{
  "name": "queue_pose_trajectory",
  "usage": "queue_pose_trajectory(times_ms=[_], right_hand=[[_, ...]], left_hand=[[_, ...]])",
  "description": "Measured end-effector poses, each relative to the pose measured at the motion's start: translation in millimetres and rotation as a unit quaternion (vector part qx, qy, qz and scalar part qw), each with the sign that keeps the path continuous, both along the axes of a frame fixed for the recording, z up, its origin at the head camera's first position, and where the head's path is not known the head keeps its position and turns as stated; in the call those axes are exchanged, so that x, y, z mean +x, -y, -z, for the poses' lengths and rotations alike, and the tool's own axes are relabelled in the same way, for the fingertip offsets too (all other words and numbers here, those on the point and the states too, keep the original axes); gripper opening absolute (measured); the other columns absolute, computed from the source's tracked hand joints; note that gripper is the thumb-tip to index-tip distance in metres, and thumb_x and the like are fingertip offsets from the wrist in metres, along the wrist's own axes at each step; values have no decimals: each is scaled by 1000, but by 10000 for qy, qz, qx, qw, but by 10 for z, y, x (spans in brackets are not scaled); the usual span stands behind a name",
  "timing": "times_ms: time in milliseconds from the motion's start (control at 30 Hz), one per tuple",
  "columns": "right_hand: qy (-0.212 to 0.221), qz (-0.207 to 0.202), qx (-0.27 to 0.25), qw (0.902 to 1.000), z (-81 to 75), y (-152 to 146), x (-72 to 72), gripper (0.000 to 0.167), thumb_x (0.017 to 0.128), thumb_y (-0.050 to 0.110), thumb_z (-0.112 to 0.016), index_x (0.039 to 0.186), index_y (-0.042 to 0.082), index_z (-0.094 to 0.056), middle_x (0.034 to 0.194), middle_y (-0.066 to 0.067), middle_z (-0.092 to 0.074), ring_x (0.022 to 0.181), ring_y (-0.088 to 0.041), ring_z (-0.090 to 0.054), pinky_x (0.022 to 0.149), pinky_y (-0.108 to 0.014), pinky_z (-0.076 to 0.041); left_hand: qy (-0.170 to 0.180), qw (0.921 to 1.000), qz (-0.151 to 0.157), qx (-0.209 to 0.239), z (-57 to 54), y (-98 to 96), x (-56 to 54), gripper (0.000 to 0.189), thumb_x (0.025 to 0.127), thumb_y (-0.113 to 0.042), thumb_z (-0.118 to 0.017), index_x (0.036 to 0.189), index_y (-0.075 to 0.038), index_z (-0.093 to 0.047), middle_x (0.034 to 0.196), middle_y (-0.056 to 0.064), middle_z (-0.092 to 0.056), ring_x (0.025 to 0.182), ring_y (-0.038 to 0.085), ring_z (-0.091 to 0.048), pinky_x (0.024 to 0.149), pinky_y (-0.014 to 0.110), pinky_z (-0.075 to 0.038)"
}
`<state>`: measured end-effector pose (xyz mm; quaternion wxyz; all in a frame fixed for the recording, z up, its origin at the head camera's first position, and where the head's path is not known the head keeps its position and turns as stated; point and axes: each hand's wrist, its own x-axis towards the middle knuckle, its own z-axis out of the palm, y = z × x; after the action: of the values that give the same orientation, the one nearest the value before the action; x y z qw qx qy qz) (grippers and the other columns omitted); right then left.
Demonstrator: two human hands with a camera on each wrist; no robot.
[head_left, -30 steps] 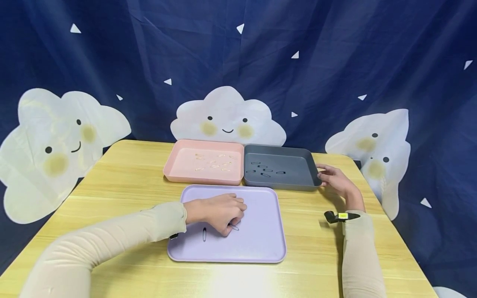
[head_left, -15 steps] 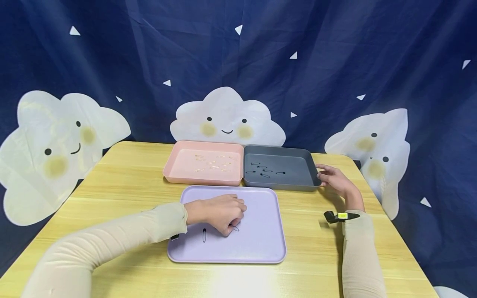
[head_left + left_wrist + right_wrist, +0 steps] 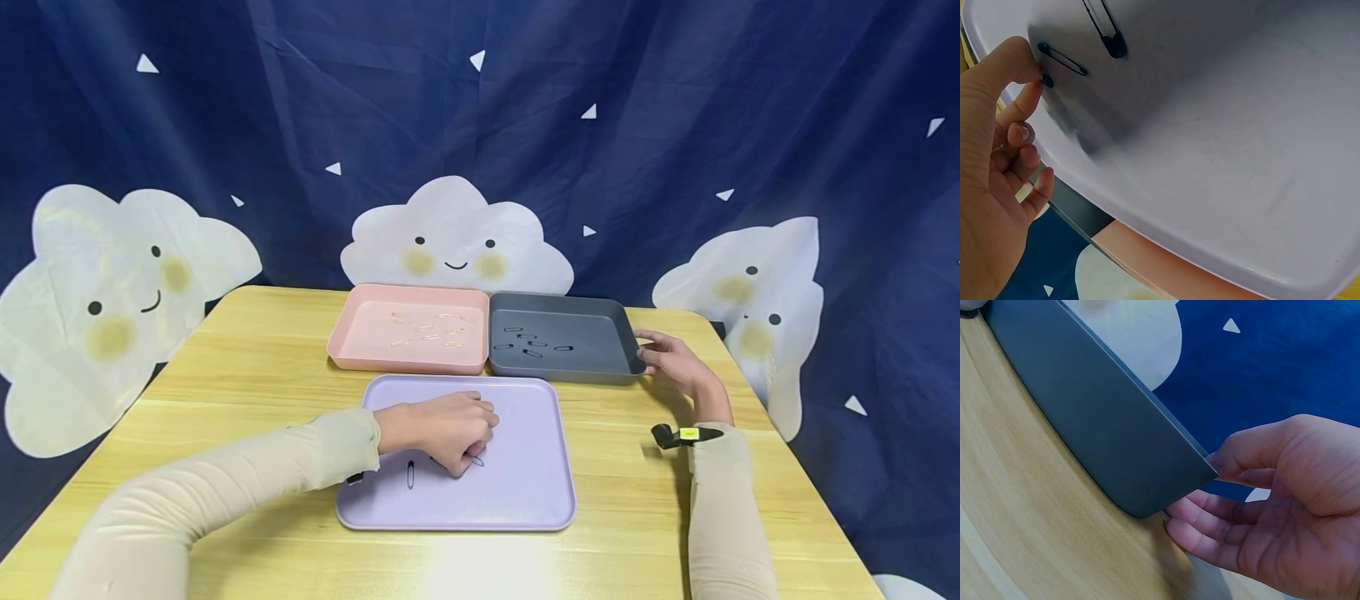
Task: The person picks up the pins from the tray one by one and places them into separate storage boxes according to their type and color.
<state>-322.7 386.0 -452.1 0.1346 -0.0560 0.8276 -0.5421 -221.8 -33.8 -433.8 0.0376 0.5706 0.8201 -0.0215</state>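
Over a flat lilac tray [image 3: 525,500], my left hand [image 3: 450,429] reaches down with bent fingers. In the left wrist view its thumb and forefinger pinch a black safety pin [image 3: 1047,80]; only the pin's dark end shows. Close to the fingertips lies another black safety pin [image 3: 1063,59], and a third safety pin [image 3: 410,475] lies on the tray nearer the wrist. My right hand [image 3: 678,367] grips the right corner of a dark grey tray [image 3: 592,333], thumb at the rim and other fingers near the wall's lower edge.
Several black safety pins [image 3: 532,353] lie in the grey tray. Touching its left side is a pink tray [image 3: 348,348] with several gold-coloured pins [image 3: 430,337]. The wooden table [image 3: 637,517] backs onto a blue cloud-patterned curtain [image 3: 405,100].
My left hand has shifted very slightly to the right over the lilac tray. The right hand keeps its place on the grey tray.
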Motion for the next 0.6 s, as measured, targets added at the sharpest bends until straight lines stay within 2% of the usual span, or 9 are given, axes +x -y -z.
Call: queue_pose_trajectory(times_ms=[333, 600], right_hand=[[1, 9, -63, 10000, 4, 0, -8, 55, 104, 5, -48, 154, -8, -31, 107, -2, -57, 86, -2, -55, 75, -20, -54], [27, 23, -74, 10000, 3, 5, -3, 55, 104, 7, -48, 155, -7, -30, 108, -3, -56, 86, -2, -55, 75, -20, -54]], left_hand=[[-25, 10000, -2, 78, -22, -6, -42, 20, 68, -23, -80, 58, -24, -63, 76, -15, -51, 78, 6, -50, 74, 24, -38], [-162, 9995, 117, 231, -104, -10, -62, 14, 69, -22, -79, 62, -22, -67, 76, -12, -54, 80, 8, -53, 75, 25, -39]])
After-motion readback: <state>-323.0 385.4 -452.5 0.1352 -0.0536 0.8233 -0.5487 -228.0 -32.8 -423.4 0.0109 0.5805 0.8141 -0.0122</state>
